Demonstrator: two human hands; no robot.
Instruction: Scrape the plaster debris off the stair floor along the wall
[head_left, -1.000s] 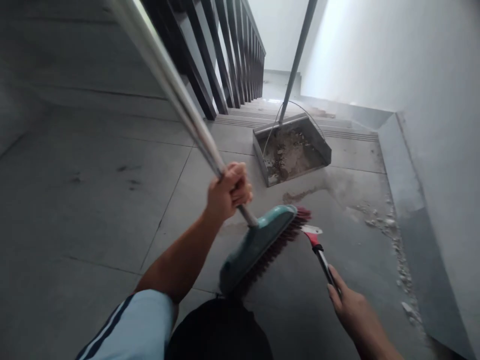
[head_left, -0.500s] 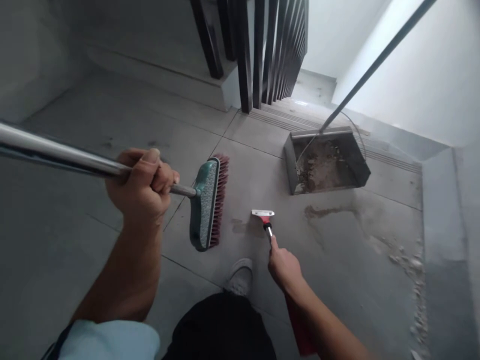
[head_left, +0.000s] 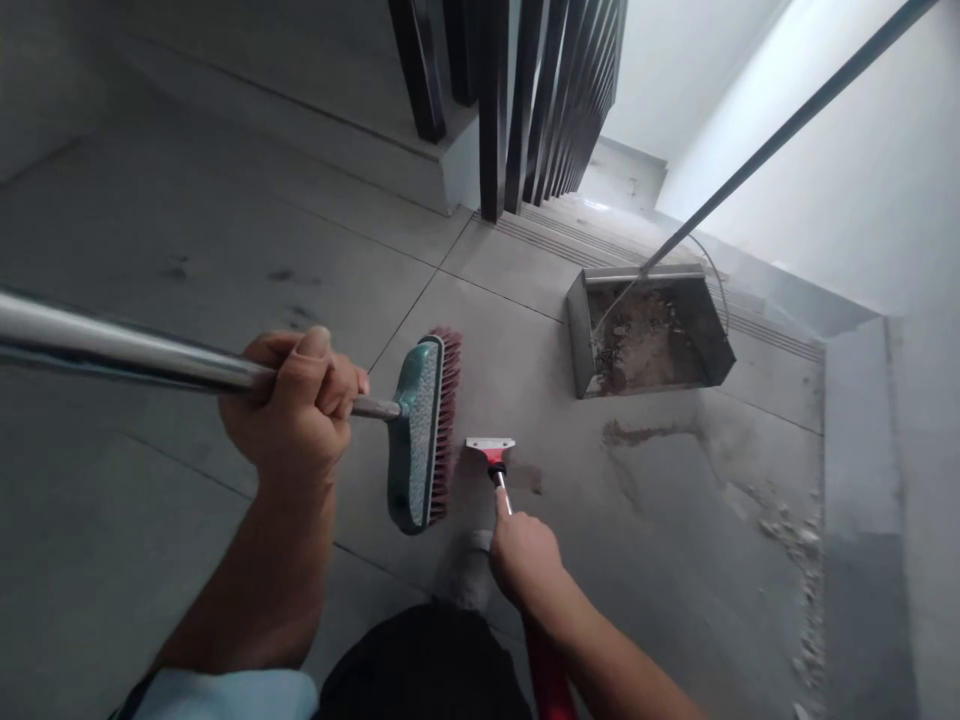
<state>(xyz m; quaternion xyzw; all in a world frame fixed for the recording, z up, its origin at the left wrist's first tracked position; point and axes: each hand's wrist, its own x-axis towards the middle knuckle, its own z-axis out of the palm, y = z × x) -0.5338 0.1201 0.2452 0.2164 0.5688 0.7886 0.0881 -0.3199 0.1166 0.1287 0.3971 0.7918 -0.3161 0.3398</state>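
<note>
scraper (head_left: 494,457), flat-bladed, is near a bristly teal brush (head_left: 414,440)

Beneath you, the grey tiled floor (head_left: 660,570) carried a boxy grey metal dustpan (head_left: 580,338). A smeared brown streak (head_left: 630,436) ran just in front of it, pale crumbly rubble (head_left: 809,606) lay to your right, and small dark smudges (head_left: 281,274) sat to your left.

The broom pole (head_left: 135,351) is partly covered by the left grip (head_left: 296,415) and cropped at the left edge; the scraper handle (head_left: 549,680) is partly hidden by the right grip (head_left: 529,560) and cropped below; the dustpan pole (head_left: 787,134) is cropped above, and the shoe (head_left: 471,575) is blurred beyond clear detail
</note>
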